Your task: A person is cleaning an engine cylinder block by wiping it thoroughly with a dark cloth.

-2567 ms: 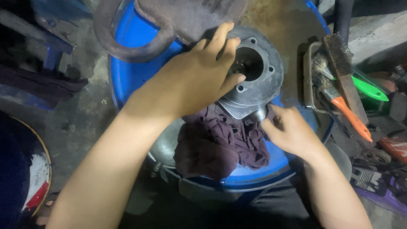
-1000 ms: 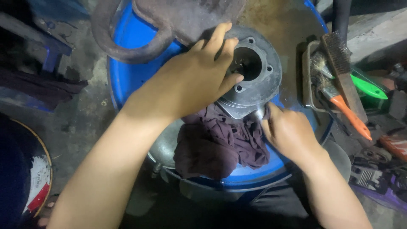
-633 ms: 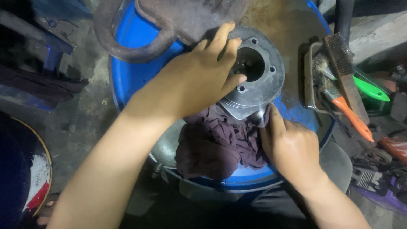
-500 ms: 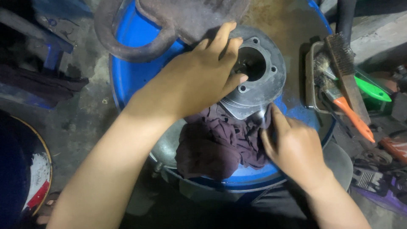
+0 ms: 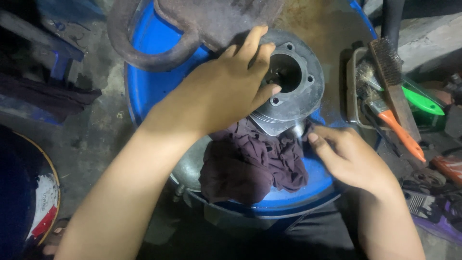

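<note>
Head view: finned engine cylinder [image 5: 293,91] is steadied near the blue drum lid's [image 5: 149,91] centre by the left hand [image 5: 219,94], fingers spread over its bore. Right hand [image 5: 353,159], loosely curled, touches the maroon rag [image 5: 250,166]; wiping judged underway, next needing a firmer rag grip.

Both arms are bare all the way up, no sleeves, no gloves, no watch or rings that I can see. The left hand [image 5: 226,91] and right hand [image 5: 351,159] have short nails. Down at the bottom edge there's dark clothing [image 5: 313,240], looks like dark trousers or shorts, too dim to tell more.
</note>
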